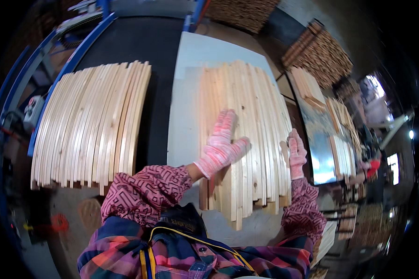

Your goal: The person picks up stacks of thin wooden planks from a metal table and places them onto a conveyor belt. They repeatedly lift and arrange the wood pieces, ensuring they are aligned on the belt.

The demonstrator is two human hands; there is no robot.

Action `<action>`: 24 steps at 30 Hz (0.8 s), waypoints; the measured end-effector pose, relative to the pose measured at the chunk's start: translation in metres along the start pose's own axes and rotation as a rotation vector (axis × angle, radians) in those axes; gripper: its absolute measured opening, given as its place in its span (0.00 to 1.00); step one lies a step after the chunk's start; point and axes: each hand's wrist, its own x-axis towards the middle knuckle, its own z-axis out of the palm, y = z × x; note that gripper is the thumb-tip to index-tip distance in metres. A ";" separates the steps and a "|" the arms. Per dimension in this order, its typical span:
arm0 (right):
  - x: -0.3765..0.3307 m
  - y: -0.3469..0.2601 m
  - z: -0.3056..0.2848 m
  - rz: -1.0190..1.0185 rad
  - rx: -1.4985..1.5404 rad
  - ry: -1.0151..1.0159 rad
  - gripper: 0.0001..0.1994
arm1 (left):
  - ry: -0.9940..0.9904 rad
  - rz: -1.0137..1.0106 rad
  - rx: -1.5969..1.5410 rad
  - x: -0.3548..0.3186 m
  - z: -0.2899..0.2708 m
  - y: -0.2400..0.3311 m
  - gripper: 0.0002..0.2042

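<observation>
A batch of pale wooden strips (260, 130) lies side by side on a white board (191, 60) in front of me. My left hand (222, 145), in a pink-and-white knit glove, rests on these strips near their left side with fingers stretched and thumb apart. At the right edge of the batch my right hand (297, 153), gloved alike, stands on edge with its fingers extended, alongside the outermost strip. The near ends of the strips are uneven, and some stick out toward me. Neither hand is wrapped round anything.
Another row of strips (91, 125) lies on a black belt (160, 46) at the left, beside a blue frame (86, 44) with a control box (33, 111). To the right is a shiny metal-topped table (322, 160) carrying wood. Stacked timber (323, 58) stands behind it.
</observation>
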 end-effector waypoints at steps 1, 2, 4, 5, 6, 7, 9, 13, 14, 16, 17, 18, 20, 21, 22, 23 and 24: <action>0.005 0.012 0.002 0.133 0.652 -0.261 0.23 | 0.025 -0.037 0.003 -0.003 0.004 0.007 0.41; 0.008 0.023 0.003 0.231 0.969 -0.359 0.24 | 0.048 -0.074 0.004 -0.004 0.005 0.015 0.40; 0.015 0.022 0.015 0.448 1.227 -0.374 0.25 | 0.088 -0.232 -0.136 -0.004 -0.003 0.041 0.42; 0.015 0.008 0.023 0.524 1.176 -0.296 0.26 | 0.102 -0.332 -0.204 0.000 -0.007 0.055 0.43; 0.016 -0.014 0.033 0.596 1.118 -0.225 0.26 | 0.119 -0.429 -0.276 0.004 -0.010 0.062 0.43; 0.017 -0.038 0.046 0.663 1.054 -0.158 0.26 | 0.092 -0.485 -0.405 0.010 -0.007 0.054 0.44; 0.018 -0.088 0.073 0.782 0.919 -0.022 0.27 | 0.030 -0.585 -0.667 0.024 -0.001 0.035 0.46; 0.003 -0.164 0.125 0.677 0.780 0.037 0.31 | -0.046 -0.503 -0.376 0.024 -0.046 0.061 0.51; 0.001 -0.165 0.128 0.651 0.701 0.056 0.32 | -0.064 -0.486 -0.421 0.019 -0.055 0.056 0.52; -0.003 -0.179 0.138 0.578 0.546 0.064 0.33 | -0.069 -0.456 -0.438 0.011 -0.077 0.059 0.54; -0.009 -0.194 0.153 0.571 0.547 0.073 0.33 | -0.075 -0.456 -0.404 0.004 -0.089 0.064 0.54; -0.014 -0.206 0.172 0.571 0.560 0.074 0.33 | -0.078 -0.458 -0.363 -0.004 -0.104 0.066 0.54; -0.017 -0.219 0.206 0.574 0.667 0.036 0.32 | -0.061 -0.397 -0.468 -0.014 -0.144 0.065 0.54; -0.010 -0.232 0.239 0.595 0.682 0.095 0.30 | -0.031 -0.361 -0.513 -0.017 -0.170 0.062 0.54; -0.008 -0.234 0.251 0.613 0.730 0.047 0.29 | -0.028 -0.355 -0.563 -0.018 -0.187 0.056 0.51; -0.004 -0.232 0.259 0.629 0.778 -0.008 0.28 | -0.018 -0.349 -0.612 -0.019 -0.203 0.045 0.49; 0.001 -0.224 0.273 0.642 0.840 -0.067 0.28 | -0.035 -0.340 -0.617 -0.024 -0.229 0.049 0.47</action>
